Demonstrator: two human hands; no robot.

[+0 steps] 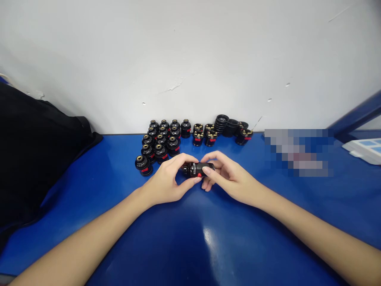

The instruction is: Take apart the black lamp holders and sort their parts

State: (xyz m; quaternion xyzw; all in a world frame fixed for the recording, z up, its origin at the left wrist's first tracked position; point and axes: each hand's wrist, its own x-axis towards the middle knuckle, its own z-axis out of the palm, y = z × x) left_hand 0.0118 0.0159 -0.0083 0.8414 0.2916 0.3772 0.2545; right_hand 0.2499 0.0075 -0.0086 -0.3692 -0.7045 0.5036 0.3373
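Between my two hands a black lamp holder (195, 170) with a red switch lies on its side, just above the table. My left hand (171, 178) pinches its domed cap end, thumb near the red switch. Around the cylindrical body end curls my right hand (229, 174), its thumb on top; some of its fingers are hidden behind the part. Beyond my left hand stand rows of capped black lamp holders (160, 153) with red switches and brass-coloured rings on top. Several uncapped lamp holder bodies (210, 139) with brass contacts stand farther right.
Black threaded sleeves (222, 123) stand against the white wall (190, 59). Black cloth (38, 151) covers the left of the blue table (178, 238). At the right are a pixelated patch (297, 153), a white-and-blue case (364, 149) and a blue bar (357, 113).
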